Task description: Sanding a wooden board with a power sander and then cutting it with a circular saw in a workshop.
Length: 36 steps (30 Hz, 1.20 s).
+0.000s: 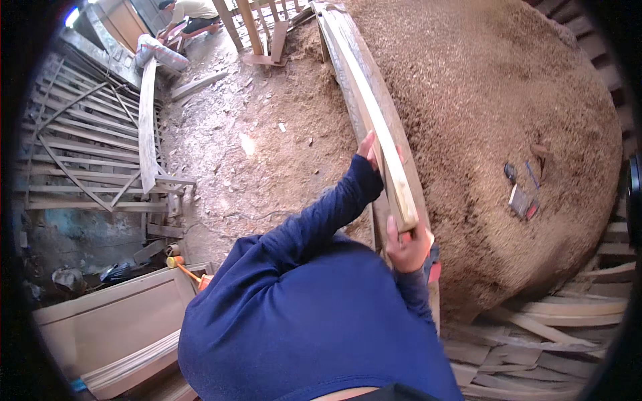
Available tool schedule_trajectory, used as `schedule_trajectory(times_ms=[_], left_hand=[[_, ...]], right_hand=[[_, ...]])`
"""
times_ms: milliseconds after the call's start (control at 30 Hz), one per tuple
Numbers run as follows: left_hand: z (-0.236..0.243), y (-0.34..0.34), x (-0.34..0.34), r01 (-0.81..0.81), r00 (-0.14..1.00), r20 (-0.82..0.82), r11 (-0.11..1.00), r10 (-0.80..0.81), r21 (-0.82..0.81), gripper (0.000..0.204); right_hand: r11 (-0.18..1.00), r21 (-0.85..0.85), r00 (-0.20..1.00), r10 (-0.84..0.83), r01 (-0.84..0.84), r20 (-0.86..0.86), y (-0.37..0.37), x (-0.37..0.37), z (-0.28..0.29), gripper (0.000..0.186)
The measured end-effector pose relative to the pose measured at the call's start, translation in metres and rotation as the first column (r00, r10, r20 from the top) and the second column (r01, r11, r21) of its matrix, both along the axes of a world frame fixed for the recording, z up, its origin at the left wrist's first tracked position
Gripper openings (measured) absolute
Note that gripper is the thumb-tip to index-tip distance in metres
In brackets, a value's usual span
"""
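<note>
A long, pale squared wooden strip runs lengthwise along a wider wooden plank, from near my body toward the far end. My left hand is closed around the strip partway along, with its thumb side on the left edge and fingertips showing on the right. Around the near end of the strip, my right hand is closed too, its thumb on the left and its fingers partly hidden beneath. Dark blue sleeves cover both arms.
A large heap of wood shavings rises on the right, with small tools lying on it. Stacked boards fill the lower right. To the left are a wooden panel, an orange-handled mallet and wooden slats. Another person crouches far left.
</note>
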<state>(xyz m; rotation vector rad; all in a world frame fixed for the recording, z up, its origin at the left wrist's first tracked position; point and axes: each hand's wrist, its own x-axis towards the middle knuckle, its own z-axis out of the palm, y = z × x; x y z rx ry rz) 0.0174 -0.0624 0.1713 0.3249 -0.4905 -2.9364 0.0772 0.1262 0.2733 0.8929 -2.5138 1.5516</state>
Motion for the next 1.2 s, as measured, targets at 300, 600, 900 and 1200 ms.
schedule_trajectory(times_ms=[300,600,900,1200], left_hand=[[-0.105,-0.217,-0.132,-0.049,0.828,0.555,0.996,0.086,-0.081,0.134],[-0.118,-0.364,-0.278,0.081,0.936,0.35,0.993,-0.047,-0.081,0.095],[0.001,-0.44,-0.169,-0.14,0.941,0.303,0.989,0.151,-0.057,0.065],[0.009,-0.718,-0.057,-0.36,0.863,0.156,0.802,0.48,-0.476,0.043]], right_hand=[[0.971,0.053,0.965,-0.238,0.233,0.113,0.023,0.03,-0.028,0.038],[0.676,-0.212,0.658,-0.514,0.706,0.55,-0.058,0.113,-0.012,0.051],[0.054,-0.1,0.113,-0.558,0.993,0.822,-0.186,0.197,-0.11,0.034],[0.246,0.23,-0.124,-0.38,0.942,0.917,-0.357,0.265,-0.257,0.034]])
